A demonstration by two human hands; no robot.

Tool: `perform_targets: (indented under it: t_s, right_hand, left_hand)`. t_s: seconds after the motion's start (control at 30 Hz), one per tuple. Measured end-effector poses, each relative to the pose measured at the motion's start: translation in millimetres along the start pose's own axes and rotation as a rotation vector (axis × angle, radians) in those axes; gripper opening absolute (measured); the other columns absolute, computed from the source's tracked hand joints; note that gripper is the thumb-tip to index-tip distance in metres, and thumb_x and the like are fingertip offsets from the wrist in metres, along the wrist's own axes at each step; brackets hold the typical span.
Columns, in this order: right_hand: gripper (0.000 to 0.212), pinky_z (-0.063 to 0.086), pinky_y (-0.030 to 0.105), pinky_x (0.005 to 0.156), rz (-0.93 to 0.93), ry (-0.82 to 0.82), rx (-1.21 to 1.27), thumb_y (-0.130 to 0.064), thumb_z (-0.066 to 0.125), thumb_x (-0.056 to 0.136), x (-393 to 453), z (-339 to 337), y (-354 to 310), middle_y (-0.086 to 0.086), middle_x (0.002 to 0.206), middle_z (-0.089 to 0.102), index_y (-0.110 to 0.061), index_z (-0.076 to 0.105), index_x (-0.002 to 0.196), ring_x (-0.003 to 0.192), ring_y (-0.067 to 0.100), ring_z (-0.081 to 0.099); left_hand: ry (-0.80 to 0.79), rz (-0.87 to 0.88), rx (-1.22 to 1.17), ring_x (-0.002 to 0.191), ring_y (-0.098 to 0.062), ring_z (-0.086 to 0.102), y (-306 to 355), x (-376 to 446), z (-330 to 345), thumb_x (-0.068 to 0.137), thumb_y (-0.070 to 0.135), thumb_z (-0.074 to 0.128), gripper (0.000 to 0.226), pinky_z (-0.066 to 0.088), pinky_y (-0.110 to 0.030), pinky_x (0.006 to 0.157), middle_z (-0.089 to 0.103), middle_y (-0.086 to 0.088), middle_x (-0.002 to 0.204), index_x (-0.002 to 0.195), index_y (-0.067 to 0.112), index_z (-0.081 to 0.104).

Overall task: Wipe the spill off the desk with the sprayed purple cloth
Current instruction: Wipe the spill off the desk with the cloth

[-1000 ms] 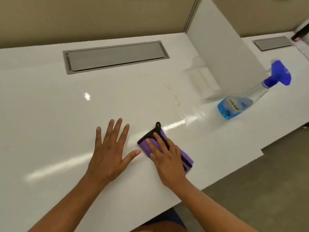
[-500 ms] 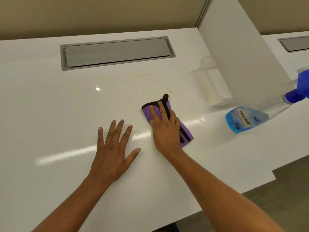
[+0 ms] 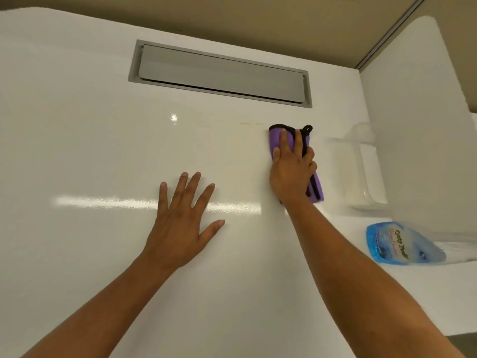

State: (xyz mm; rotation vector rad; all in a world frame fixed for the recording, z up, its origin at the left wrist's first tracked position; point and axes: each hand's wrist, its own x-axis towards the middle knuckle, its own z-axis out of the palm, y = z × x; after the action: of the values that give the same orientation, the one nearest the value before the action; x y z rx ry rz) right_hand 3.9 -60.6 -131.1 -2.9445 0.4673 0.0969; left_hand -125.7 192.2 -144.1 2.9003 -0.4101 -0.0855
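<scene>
Centre-left, the left hand [image 3: 180, 228] lies flat and spread on the desk [image 3: 77, 151], holding nothing. Above centre, a faint yellow streak [image 3: 251, 123] sits just left of the purple cloth [image 3: 277, 136], which the right hand [image 3: 293, 171] presses down with straight fingers. Best to sweep left over the streak with even pressure.

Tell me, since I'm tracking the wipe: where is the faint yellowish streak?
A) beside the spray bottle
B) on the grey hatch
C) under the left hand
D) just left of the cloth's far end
D: the streak shows on the desk just left of the far end of the cloth, which the right hand presses flat.
</scene>
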Motion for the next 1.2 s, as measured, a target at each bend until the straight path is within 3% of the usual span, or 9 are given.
perform_targets:
  t_s: [0.17, 0.33, 0.47, 0.63, 0.73, 0.87, 1.03, 1.13, 1.2]
  right_hand:
    - [0.054, 0.026, 0.053, 0.12, -0.267, -0.052, 0.016, -0.038, 0.033, 0.111, -42, 16, -48, 0.001, 0.174, 0.016, -0.035, 0.02, 0.164, 0.15, 0.037, 0.029]
    - [0.057, 0.029, 0.049, 0.122, -0.414, -0.131, 0.025, -0.036, 0.041, 0.109, -124, 16, 3, -0.007, 0.174, 0.017, -0.042, 0.023, 0.163, 0.152, 0.031, 0.03]
    - [0.049, 0.035, 0.054, 0.114, -0.189, -0.063, -0.03, -0.038, 0.037, 0.11, -71, -1, 32, -0.004, 0.173, 0.018, -0.035, 0.036, 0.159, 0.144, 0.035, 0.032]
    - [0.053, 0.033, 0.057, 0.114, -0.018, -0.001, -0.004, -0.038, 0.031, 0.111, 40, -7, -34, 0.004, 0.174, 0.015, -0.032, 0.024, 0.164, 0.144, 0.043, 0.031]
    - [0.055, 0.034, 0.053, 0.112, -0.159, -0.023, -0.04, -0.037, 0.034, 0.11, 32, 8, -99, 0.006, 0.174, 0.014, -0.031, 0.024, 0.164, 0.144, 0.042, 0.032]
    - [0.056, 0.029, 0.056, 0.116, -0.466, -0.072, 0.006, -0.029, 0.039, 0.108, -44, 30, -146, 0.005, 0.174, 0.017, -0.033, 0.027, 0.163, 0.146, 0.043, 0.031]
    - [0.054, 0.026, 0.048, 0.124, -0.542, -0.14, 0.028, -0.041, 0.035, 0.109, -122, 31, -74, -0.008, 0.174, 0.018, -0.042, 0.026, 0.162, 0.152, 0.03, 0.027]
    - [0.051, 0.037, 0.045, 0.116, -0.399, -0.037, -0.034, -0.039, 0.037, 0.107, -123, 22, -15, -0.002, 0.172, 0.025, -0.033, 0.041, 0.158, 0.14, 0.031, 0.04]
    - [0.05, 0.041, 0.05, 0.111, -0.27, -0.004, -0.032, -0.035, 0.038, 0.109, -97, 16, -2, 0.002, 0.17, 0.03, -0.029, 0.042, 0.158, 0.134, 0.038, 0.044]
  left_hand:
    - [0.024, -0.061, -0.007, 0.167, -0.037, 0.02, -8, 3, 0, 0.102, 0.072, 0.033, 0.081, 0.016, -0.069, 0.131, 0.024, -0.014, 0.179, 0.165, 0.022, 0.043]
    - [0.049, -0.115, -0.021, 0.168, -0.036, 0.017, -20, 1, -6, 0.102, 0.072, 0.033, 0.08, 0.013, -0.067, 0.132, 0.021, -0.013, 0.18, 0.165, 0.023, 0.044]
    - [0.072, -0.132, -0.037, 0.168, -0.035, 0.016, -25, -2, -13, 0.103, 0.073, 0.032, 0.08, 0.014, -0.068, 0.132, 0.021, -0.013, 0.18, 0.163, 0.023, 0.046]
    - [0.089, -0.148, -0.055, 0.169, -0.034, 0.013, -28, -14, -23, 0.103, 0.072, 0.032, 0.08, 0.013, -0.069, 0.132, 0.018, -0.013, 0.181, 0.164, 0.023, 0.044]
    - [0.097, -0.166, -0.062, 0.168, -0.035, 0.015, -31, -26, -26, 0.102, 0.071, 0.033, 0.08, 0.015, -0.069, 0.131, 0.019, -0.014, 0.181, 0.164, 0.021, 0.045]
    - [0.091, -0.187, -0.045, 0.168, -0.036, 0.017, -41, -47, -26, 0.102, 0.071, 0.032, 0.082, 0.016, -0.069, 0.131, 0.02, -0.014, 0.18, 0.165, 0.021, 0.044]
    - [0.104, -0.199, -0.039, 0.168, -0.034, 0.018, -57, -55, -29, 0.102, 0.072, 0.031, 0.082, 0.017, -0.07, 0.131, 0.021, -0.013, 0.18, 0.165, 0.022, 0.044]
    - [0.111, -0.216, -0.045, 0.168, -0.033, 0.015, -67, -57, -29, 0.102, 0.074, 0.029, 0.082, 0.014, -0.069, 0.132, 0.021, -0.012, 0.18, 0.166, 0.023, 0.042]
    - [0.111, -0.229, -0.032, 0.169, -0.033, 0.015, -75, -59, -28, 0.102, 0.074, 0.029, 0.083, 0.013, -0.068, 0.132, 0.02, -0.012, 0.181, 0.167, 0.023, 0.04]
